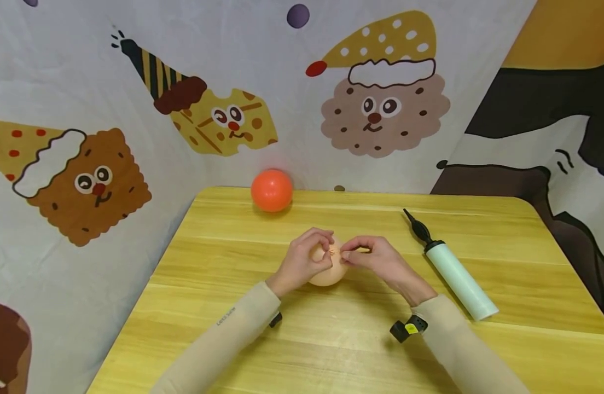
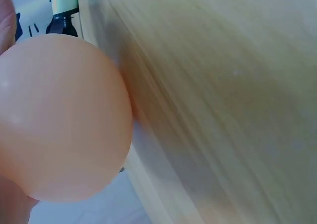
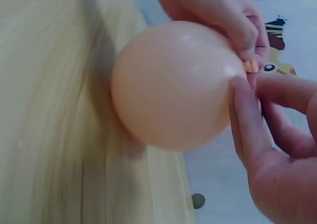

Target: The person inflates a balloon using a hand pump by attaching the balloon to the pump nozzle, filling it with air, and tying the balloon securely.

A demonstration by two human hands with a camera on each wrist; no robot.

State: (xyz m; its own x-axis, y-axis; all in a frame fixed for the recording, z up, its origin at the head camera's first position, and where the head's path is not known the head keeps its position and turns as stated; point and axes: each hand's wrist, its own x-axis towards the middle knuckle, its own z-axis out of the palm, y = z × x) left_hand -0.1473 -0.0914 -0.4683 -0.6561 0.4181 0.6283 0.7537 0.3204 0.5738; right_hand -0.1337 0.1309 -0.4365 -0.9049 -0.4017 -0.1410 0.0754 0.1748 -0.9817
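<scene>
A small peach balloon (image 1: 326, 278), inflated and round, is between my two hands over the middle of the table, its neck (image 3: 251, 66) turned up toward me. My left hand (image 1: 299, 260) pinches at the neck from the left with thumb and forefinger. From the right, my right hand (image 1: 381, 261) brings thumb and forefinger together at the same neck. In the right wrist view, fingertips of both hands crowd round the short rolled end. The balloon's smooth side (image 2: 69, 120) fills much of the left wrist view, where most of the left hand is hidden.
On the wooden table (image 1: 331, 350), a red-orange balloon (image 1: 272, 190) sits at the back edge. A pale green hand pump (image 1: 462, 279) with a black nozzle lies to the right. Behind the table hangs a cloth (image 1: 292, 71) printed with cartoon biscuits and cheese.
</scene>
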